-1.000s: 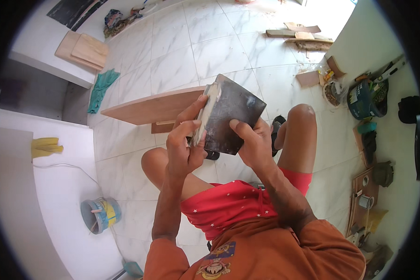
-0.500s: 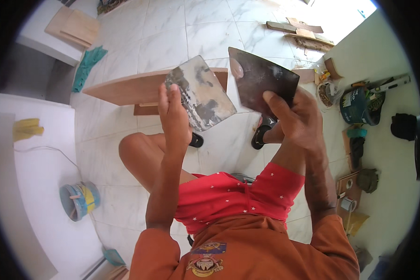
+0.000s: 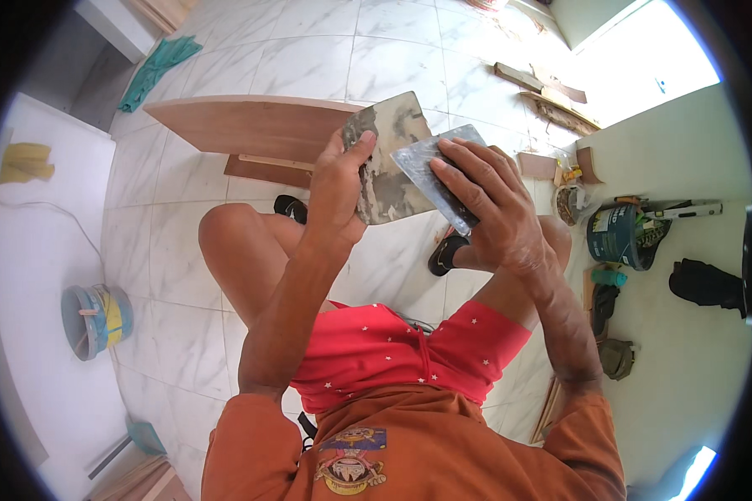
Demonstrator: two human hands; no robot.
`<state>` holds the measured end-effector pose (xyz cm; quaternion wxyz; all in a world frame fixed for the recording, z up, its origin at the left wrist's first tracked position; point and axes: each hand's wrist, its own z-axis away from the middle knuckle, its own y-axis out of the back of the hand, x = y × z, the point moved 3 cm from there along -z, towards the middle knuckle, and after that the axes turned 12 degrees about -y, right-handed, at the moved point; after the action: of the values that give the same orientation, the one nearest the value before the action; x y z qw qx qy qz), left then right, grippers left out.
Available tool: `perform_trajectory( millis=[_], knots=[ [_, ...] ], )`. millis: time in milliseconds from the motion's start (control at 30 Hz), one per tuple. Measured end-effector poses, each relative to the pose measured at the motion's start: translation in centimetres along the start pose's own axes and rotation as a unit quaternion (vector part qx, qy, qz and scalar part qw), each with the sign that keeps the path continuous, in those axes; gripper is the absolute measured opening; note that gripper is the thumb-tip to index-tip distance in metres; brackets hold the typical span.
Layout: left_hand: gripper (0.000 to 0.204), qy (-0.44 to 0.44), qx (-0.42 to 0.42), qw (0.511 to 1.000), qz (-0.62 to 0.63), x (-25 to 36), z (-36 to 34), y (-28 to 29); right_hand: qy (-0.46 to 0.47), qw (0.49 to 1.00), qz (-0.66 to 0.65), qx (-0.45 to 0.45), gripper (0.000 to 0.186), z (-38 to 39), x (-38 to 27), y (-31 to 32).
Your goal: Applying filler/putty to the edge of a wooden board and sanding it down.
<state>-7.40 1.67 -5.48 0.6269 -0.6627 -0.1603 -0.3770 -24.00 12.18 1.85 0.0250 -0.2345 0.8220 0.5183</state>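
Mottled plate (image 3: 390, 138) in left hand, grey plate (image 3: 415, 159) in right

Both plates up in front of the person, above the tiled floor (image 3: 184, 275). Left hand (image 3: 338, 188) partly closed on the mottled plate's left edge, thumb on the smeared face. Right hand (image 3: 501, 200) half open, fingers laid across the grey plate's upper face, holding it. Right thumb out of sight. Grey plate's corner overlaps the mottled one; can't tell from this angle if they touch.

Handling: both look thin, stiff, fairly light; mottled one likely rough or tacky where residue sits, grey one smoother and probably slippery if wet. Neither looks fragile, but edges and corners may be sharp. Best hold: mottled plate by its left side, thumb on face, fingers behind; grey plate with fingers spread flat, clear of the free edge.

Around: wooden board (image 3: 251, 125) beyond left hand, blue bucket (image 3: 97, 321) far left, dark bucket (image 3: 614, 238) right.
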Motion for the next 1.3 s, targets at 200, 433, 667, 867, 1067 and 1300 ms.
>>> perform_trajectory(
  millis=[200, 433, 667, 867, 1067, 1300],
  knots=[
    [0.034, -0.008, -0.019, 1.0, 0.018, 1.0, 0.4, 0.0, -0.005, 1.0, 0.01, -0.028, 0.085, 0.6, 2.1, 0.6],
    [0.028, 0.001, -0.054, 0.998, 0.035, 2.8, 1.1, -2.2, -0.248, 0.945, -0.205, 0.06, 0.041, 1.2, 1.6, 0.9],
    [0.031, -0.018, -0.077, 0.997, -0.014, 2.0, 0.5, -2.0, -0.487, 0.673, -0.553, -0.064, 0.024, 0.7, 0.5, 0.5],
    [0.043, -0.05, -0.082, 0.992, -0.083, 2.0, 0.4, -1.9, -0.487, 0.636, -0.596, -0.062, 0.023, 0.7, 0.2, 2.2],
    [0.039, -0.07, -0.063, 0.994, -0.053, 1.8, 0.5, -2.0, -0.39, 0.859, -0.308, -0.121, 0.028, 0.9, 0.5, 4.1],
    [0.037, -0.156, -0.029, 0.983, -0.092, 2.5, 0.9, -2.5, -0.139, 0.99, 0.011, 0.004, 0.046, -1.1, -2.3, 5.8]
  ],
)
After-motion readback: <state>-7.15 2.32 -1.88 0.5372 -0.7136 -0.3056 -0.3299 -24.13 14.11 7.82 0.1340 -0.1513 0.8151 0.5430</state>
